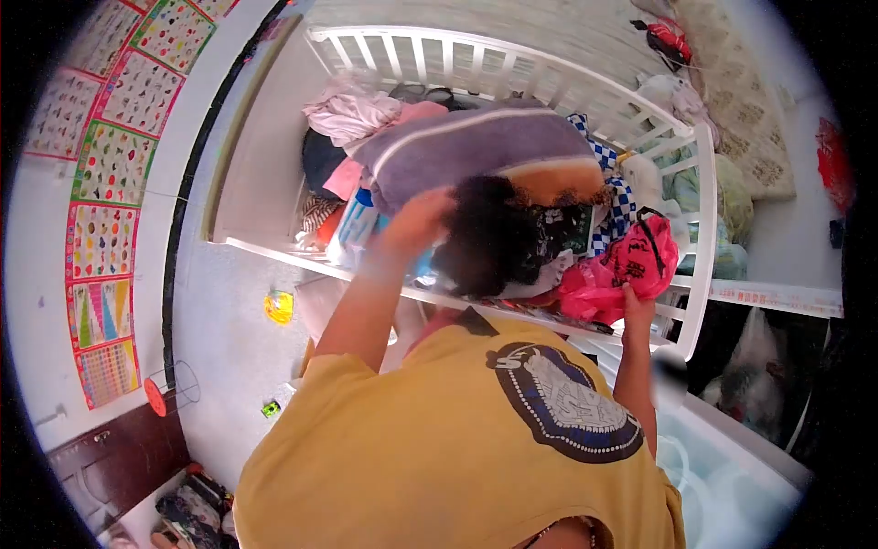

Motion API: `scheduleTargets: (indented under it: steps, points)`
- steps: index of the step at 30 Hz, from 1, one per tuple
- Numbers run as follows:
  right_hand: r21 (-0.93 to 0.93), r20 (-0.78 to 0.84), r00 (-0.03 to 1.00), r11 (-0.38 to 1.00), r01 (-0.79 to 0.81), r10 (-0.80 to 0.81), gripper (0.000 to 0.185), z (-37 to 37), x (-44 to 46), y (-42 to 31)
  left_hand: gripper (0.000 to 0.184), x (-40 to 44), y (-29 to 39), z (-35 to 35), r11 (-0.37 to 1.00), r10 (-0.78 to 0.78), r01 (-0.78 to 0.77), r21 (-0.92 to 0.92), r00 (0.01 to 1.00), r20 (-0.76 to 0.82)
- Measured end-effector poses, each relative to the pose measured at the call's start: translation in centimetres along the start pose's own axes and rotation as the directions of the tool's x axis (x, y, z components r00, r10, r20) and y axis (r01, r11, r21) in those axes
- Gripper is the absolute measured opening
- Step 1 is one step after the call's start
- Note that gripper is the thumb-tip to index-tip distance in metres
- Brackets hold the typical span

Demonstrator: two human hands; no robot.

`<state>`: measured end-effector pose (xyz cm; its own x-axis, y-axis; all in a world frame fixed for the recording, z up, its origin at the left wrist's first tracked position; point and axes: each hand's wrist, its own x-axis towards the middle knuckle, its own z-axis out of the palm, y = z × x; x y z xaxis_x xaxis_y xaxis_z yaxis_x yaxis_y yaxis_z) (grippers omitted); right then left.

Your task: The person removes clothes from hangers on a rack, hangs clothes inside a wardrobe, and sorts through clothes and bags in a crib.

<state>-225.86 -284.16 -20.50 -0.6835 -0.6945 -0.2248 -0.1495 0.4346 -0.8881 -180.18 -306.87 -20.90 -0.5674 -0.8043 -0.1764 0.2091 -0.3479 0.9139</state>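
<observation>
My right hand [637, 311] grips the lower edge of a crumpled red plastic bag [631, 265] with dark printing, at the right end of a white crib [558, 66]. Smeared by motion, my left hand [416, 224] is at the left edge of a black fluffy item [485, 238]; its fingers cannot be made out. Behind them lies a rolled purple-grey blanket [457, 151] with a pale stripe and an orange part. A dark printed cloth [562, 229] and a blue-and-white checked cloth [622, 201] lie between the black item and the bag.
Pink clothes [352, 114] are heaped at the crib's left end, near a blue-and-white package [357, 224]. Learning posters [114, 165] cover the left wall above a small hoop [174, 389]. A yellow item [278, 307] lies on the floor; a pale translucent tub [713, 467] stands lower right.
</observation>
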Motion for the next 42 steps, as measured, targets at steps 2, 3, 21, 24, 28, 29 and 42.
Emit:
scheduleTargets:
  steps: [2,3,21,24,28,29,42]
  points:
    - [0.019,0.041,0.998,0.999,0.043,-0.044,0.050,0.2,2.1,2.1,0.047,-2.7,5.1,-1.4,0.859,-0.088,0.020,-0.511,0.990,-0.108]
    - [-0.064,0.049,0.999,0.998,0.018,-0.014,0.051,0.3,2.7,2.4,0.048,-4.5,10.8,0.1,0.846,0.086,-0.109,-0.522,0.994,-0.068]
    - [-0.117,0.052,0.996,0.990,0.083,-0.077,0.058,5.1,2.9,6.6,0.034,-27.8,9.0,-43.9,0.980,0.195,0.018,0.197,0.087,-0.977]
    - [0.033,0.103,0.993,0.998,0.051,-0.055,0.056,6.1,0.6,3.4,0.032,-22.1,4.7,-34.6,0.842,0.496,0.240,0.482,0.002,-0.868]
    - [-0.084,0.075,0.995,0.993,0.077,-0.071,0.056,7.0,0.9,1.2,0.031,-13.2,2.7,-19.0,0.769,0.574,0.110,0.630,0.314,-0.756]
    - [-0.116,0.046,0.997,0.991,0.062,-0.057,0.056,8.1,-0.4,-1.7,0.032,-11.0,1.0,-16.7,0.898,0.384,-0.036,0.439,0.551,-0.741]
    - [-0.081,0.517,0.650,0.724,0.685,-0.557,0.062,19.3,-10.0,-5.8,0.065,0.8,-4.4,9.1,0.780,-0.380,0.350,0.519,0.924,-0.051]
